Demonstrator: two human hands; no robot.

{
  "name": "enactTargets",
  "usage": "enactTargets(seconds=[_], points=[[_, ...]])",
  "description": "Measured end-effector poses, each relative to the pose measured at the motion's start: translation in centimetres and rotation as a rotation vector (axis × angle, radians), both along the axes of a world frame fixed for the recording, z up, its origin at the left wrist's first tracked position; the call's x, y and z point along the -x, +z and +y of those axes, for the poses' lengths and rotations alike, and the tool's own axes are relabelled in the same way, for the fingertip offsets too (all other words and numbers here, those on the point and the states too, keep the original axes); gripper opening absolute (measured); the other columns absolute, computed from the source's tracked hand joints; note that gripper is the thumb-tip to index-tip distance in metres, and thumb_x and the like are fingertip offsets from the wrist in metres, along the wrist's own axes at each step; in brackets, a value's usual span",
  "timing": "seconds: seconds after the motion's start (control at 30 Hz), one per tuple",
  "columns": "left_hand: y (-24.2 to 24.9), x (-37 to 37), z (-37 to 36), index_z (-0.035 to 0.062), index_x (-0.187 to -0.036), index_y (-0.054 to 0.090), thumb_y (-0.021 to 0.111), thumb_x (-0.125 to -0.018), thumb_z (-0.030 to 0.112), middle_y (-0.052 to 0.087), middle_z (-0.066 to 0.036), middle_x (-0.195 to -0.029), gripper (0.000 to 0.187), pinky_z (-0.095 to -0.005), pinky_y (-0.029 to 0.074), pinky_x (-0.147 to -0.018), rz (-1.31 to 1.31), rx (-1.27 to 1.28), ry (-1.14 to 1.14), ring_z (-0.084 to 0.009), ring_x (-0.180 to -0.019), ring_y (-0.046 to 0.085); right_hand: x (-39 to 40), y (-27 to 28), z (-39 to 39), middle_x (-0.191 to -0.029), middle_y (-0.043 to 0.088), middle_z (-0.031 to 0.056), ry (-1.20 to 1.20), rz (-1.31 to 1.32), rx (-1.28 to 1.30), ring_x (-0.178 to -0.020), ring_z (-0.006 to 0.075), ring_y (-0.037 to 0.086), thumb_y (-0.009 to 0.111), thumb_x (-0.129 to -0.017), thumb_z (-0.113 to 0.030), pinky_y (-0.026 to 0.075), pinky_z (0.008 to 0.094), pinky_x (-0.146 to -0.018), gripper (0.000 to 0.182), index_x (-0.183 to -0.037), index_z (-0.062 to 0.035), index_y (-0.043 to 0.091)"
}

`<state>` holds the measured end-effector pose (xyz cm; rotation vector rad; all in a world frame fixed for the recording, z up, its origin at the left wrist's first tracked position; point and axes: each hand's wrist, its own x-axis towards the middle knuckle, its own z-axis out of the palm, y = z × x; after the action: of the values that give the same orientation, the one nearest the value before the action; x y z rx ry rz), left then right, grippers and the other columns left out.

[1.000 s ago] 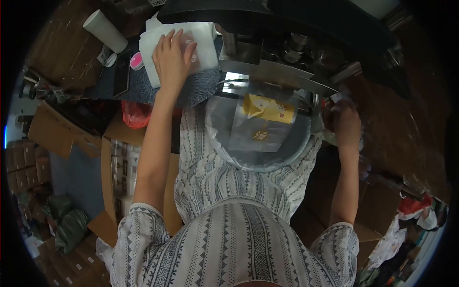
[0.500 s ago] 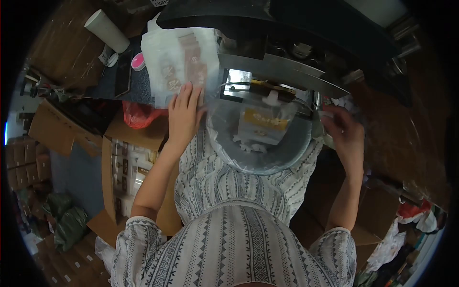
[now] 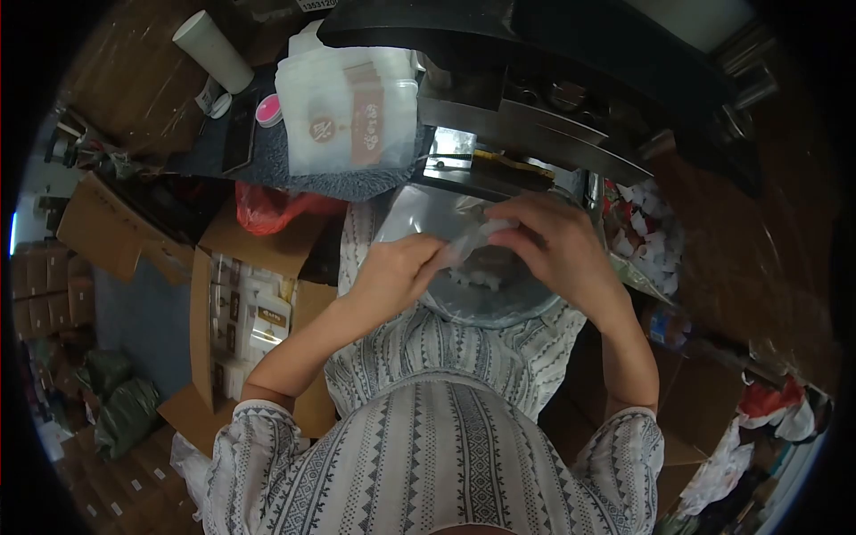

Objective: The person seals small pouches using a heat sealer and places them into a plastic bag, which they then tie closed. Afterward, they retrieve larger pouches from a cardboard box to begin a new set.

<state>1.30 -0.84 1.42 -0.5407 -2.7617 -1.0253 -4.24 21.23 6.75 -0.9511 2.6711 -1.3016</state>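
Between my hands is a clear plastic bag (image 3: 428, 209), held over a bin lined with plastic (image 3: 522, 312). My left hand (image 3: 392, 275) is closed, pinching the bag's lower edge between thumb and fingers. My right hand (image 3: 555, 251) has its thumb and fingers closed around the bag's other end. White scraps (image 3: 480, 278) lie inside the bin. A stack of pale printed bags (image 3: 325, 107) with brown lettering lies on the blue mat (image 3: 357, 183), behind my left hand. Part of the held bag is hidden by my fingers.
A metal machine (image 3: 553, 125) stands just behind the bin. To the left, an open carton (image 3: 203, 330) contains packed pouches. A white cup (image 3: 214, 53), a pink-topped jar (image 3: 268, 110) and a red plastic bag (image 3: 267, 209) are at upper left. White-and-red wrappers (image 3: 642, 223) lie at right.
My left hand has left the printed bag stack and come down to the bin. My right hand has moved left to meet it, both gripping a bag. The yellow-labelled pouch no longer shows over the bin.
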Motion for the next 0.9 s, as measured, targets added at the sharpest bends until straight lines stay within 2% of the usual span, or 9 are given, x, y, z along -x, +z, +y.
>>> enactTargets(seconds=[0.1,0.17,0.4,0.47,0.53,0.57,0.63,0.77,0.9], points=[[-0.1,2.0,2.0,0.0015,-0.097,0.066,0.063,-0.087,0.013,0.066,-0.014,-0.08,0.016,-0.0308,0.05,-0.058,-0.346,-0.099,-0.099,-0.0245,-0.063,0.065,0.1,-0.6,1.5,-0.09,0.066,0.0118,-0.144,-0.119,0.049,-0.08,0.0235,0.065,0.068,-0.08,-0.01,0.051,0.0333,-0.069,0.028,-0.107,-0.0048,0.063],[-0.7,3.7,3.3,-0.002,-0.1,0.065,0.063,-0.089,0.018,0.066,-0.012,-0.078,0.023,-0.0238,0.049,-0.054,-0.889,-0.617,0.013,-0.0158,-0.064,0.065,0.1,-0.5,2.8,-0.09,0.066,0.0108,-0.286,-0.104,0.084,-0.082,0.0189,0.065,0.07,-0.079,-0.01,0.05,0.0304,-0.069,0.029,-0.108,-0.006,0.064],[-1.6,6.8,4.4,-0.0066,-0.097,0.065,0.063,-0.089,0.021,0.066,-0.016,-0.085,0.029,-0.0251,0.051,-0.061,-0.988,-0.937,0.177,-0.0149,-0.073,0.065,-0.4,-3.1,10.4,-0.094,0.067,0.014,-0.613,0.021,-0.725,-0.086,0.0302,0.065,0.066,-0.079,-0.013,0.05,0.0405,-0.071,0.027,-0.105,-0.007,0.063],[-1.7,6.7,2.6,-0.0062,-0.108,0.061,0.063,-0.089,0.024,0.065,-0.017,-0.097,0.035,-0.0346,0.053,-0.071,-0.655,-0.434,0.146,-0.0251,-0.086,0.066,0.2,-3.6,10.9,-0.095,0.067,0.0121,-0.694,-0.066,-0.996,-0.087,0.0311,0.065,0.066,-0.078,-0.014,0.051,0.0435,-0.072,0.026,-0.103,-0.0076,0.064],[-1.8,7.3,-0.5,-0.0022,-0.122,0.053,0.065,-0.087,0.025,0.062,-0.019,-0.108,0.047,-0.04,0.049,-0.084,-0.014,-0.427,0.349,-0.0323,-0.1,0.061,0.5,-2.9,10.7,-0.097,0.067,0.0126,-0.61,-0.148,-0.76,-0.089,0.0311,0.065,0.065,-0.078,-0.018,0.051,0.0427,-0.073,0.026,-0.102,-0.0075,0.065],[-2.6,6.9,-2.2,-0.0022,-0.122,0.053,0.065,-0.087,0.025,0.062,-0.019,-0.108,0.047,-0.04,0.049,-0.084,-0.02,-0.424,0.348,-0.0323,-0.1,0.061,0.2,-3.2,10.8,-0.097,0.067,0.0126,-0.61,-0.155,-0.76,-0.089,0.0311,0.065,0.065,-0.078,-0.018,0.051,0.0427,-0.073,0.026,-0.102,-0.0075,0.065],[-4.6,6.3,-4.5,0.0003,-0.129,0.046,0.068,-0.082,0.028,0.057,-0.023,-0.119,0.059,-0.0376,0.045,-0.09,0.414,0.692,0.35,-0.0327,-0.11,0.056,0.2,-3.6,11.0,-0.095,0.067,0.0134,-0.639,-0.045,-0.537,-0.083,0.0305,0.066,0.066,-0.077,-0.011,0.052,0.0399,-0.071,0.025,-0.101,-0.0052,0.064],[-3.8,3.3,-6.9,0.0046,-0.106,0.061,0.066,-0.081,0.017,0.062,-0.015,-0.103,0.028,-0.0384,0.045,-0.081,0.068,0.379,0.386,-0.0323,-0.099,0.058,-0.9,-0.3,7.4,-0.091,0.066,0.0152,-0.595,-0.202,-0.084,-0.075,0.0287,0.065,0.066,-0.075,-0.003,0.051,0.0357,-0.068,0.022,-0.098,-0.0025,0.068],[-1.4,0.7,-4.6,0.0047,-0.092,0.065,0.063,-0.08,0.005,0.061,-0.012,-0.083,0.012,-0.0382,0.048,-0.061,0.223,0.161,0.405,-0.0334,-0.072,0.06,-0.7,0.4,0.9,-0.093,0.065,0.0113,-0.202,-0.04,0.028,-0.078,0.0229,0.063,0.068,-0.075,0.0,0.051,0.0331,-0.068,0.028,-0.103,-0.0033,0.066]])
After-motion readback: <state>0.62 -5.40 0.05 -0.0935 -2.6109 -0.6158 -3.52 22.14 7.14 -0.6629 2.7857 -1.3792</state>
